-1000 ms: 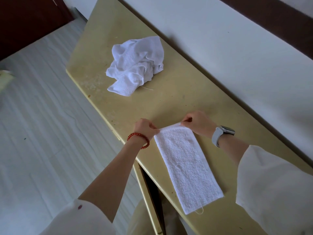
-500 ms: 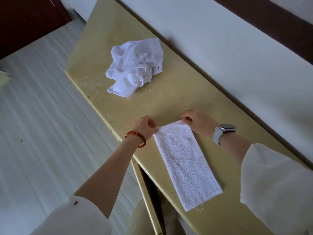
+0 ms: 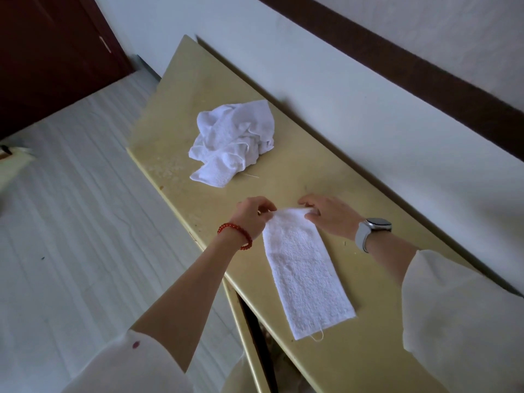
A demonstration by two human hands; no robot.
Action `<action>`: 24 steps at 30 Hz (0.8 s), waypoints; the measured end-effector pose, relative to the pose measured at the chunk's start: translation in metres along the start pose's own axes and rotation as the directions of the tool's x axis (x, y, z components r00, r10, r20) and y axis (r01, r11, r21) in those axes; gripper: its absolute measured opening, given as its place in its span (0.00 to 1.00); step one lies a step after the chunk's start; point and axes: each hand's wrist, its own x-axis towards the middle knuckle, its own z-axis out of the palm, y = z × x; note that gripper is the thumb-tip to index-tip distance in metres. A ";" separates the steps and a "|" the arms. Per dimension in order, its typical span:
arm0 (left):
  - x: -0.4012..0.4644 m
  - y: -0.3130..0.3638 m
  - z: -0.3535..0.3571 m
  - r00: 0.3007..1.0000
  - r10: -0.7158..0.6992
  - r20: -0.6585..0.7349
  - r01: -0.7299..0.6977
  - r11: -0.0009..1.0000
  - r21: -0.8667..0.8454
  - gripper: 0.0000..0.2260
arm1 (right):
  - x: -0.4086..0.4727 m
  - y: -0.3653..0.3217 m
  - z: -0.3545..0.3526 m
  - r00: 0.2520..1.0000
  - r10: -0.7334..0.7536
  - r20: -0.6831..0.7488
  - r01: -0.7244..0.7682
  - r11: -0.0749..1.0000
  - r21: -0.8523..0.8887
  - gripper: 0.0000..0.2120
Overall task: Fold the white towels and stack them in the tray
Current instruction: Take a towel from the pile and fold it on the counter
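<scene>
The folded towel [image 3: 306, 272] is laid flat lengthwise on the yellow surface [image 3: 312, 180]. Its far corners are pinched by the left hand [image 3: 252, 215] and right hand [image 3: 330, 215], likely so the next fold stays aligned. Crumpled towels [image 3: 234, 141] are left heaped farther along. No tray is seen.

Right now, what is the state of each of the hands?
Left hand: pinches the far left corner of the flat towel.
Right hand: pinches the towel's far right corner.
</scene>
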 end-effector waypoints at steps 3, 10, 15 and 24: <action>-0.001 -0.006 -0.003 1.000 -0.006 -0.016 0.006 1.000 -0.024 0.04 | 0.005 -0.001 0.005 0.996 0.028 -0.088 -0.017 0.992 0.126 0.12; 0.005 -0.022 -0.003 0.996 -0.050 -0.070 0.047 0.998 -0.044 0.03 | 0.014 -0.002 0.009 0.994 0.033 -0.102 -0.015 0.985 0.172 0.08; 0.008 -0.015 -0.005 0.984 0.032 -0.175 -0.029 0.999 0.021 0.06 | 0.019 -0.004 0.000 0.971 -0.030 -0.237 0.048 0.996 0.070 0.08; -0.033 -0.009 0.021 0.871 0.331 -0.364 -0.280 0.942 0.187 0.08 | -0.033 0.007 0.018 0.821 -0.181 -0.541 0.240 0.970 0.040 0.03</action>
